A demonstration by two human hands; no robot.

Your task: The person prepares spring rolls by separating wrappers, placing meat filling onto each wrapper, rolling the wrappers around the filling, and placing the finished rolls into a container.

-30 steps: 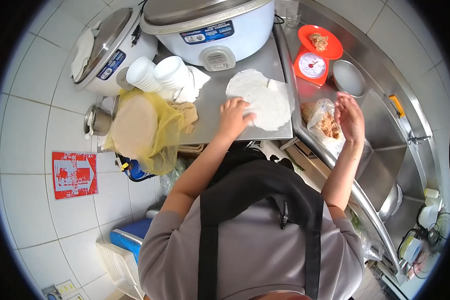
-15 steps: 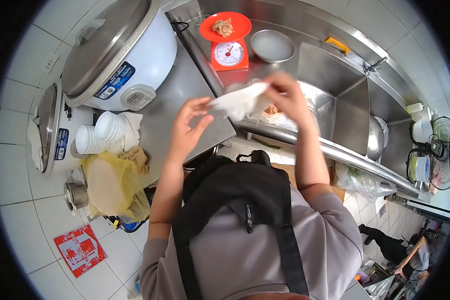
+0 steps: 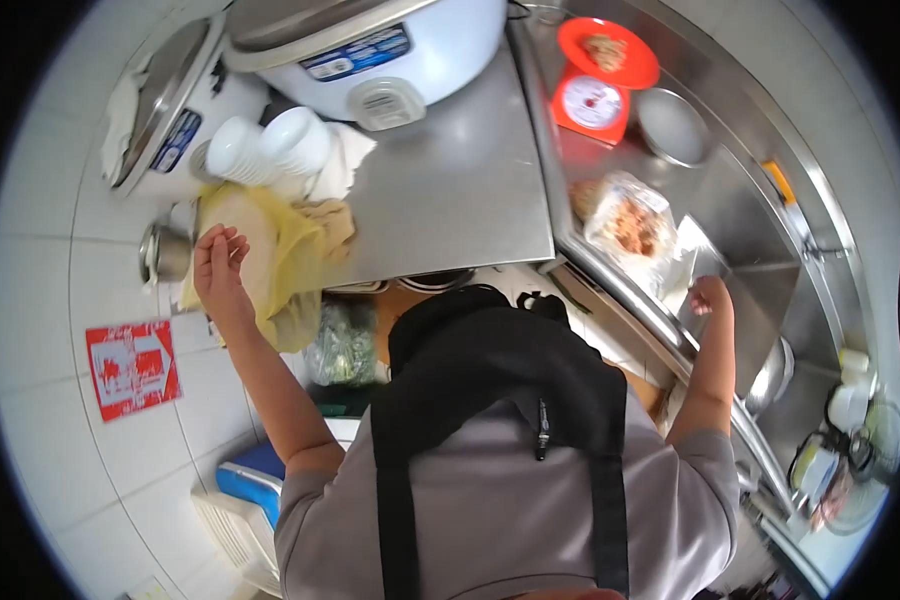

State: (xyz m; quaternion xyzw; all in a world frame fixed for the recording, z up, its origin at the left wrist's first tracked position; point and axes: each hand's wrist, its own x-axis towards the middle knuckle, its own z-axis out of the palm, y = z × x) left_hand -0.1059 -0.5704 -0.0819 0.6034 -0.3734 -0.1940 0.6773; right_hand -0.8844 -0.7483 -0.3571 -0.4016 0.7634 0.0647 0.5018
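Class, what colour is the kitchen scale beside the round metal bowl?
The kitchen scale is red-orange with a white dial, clearest in the head view.

Bright daylight, mild blur, fisheye edges; source seemingly right.

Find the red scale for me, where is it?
In the head view, the red scale is on the person's right, near the top, just left of the round bowl and beyond the plastic bag of food.
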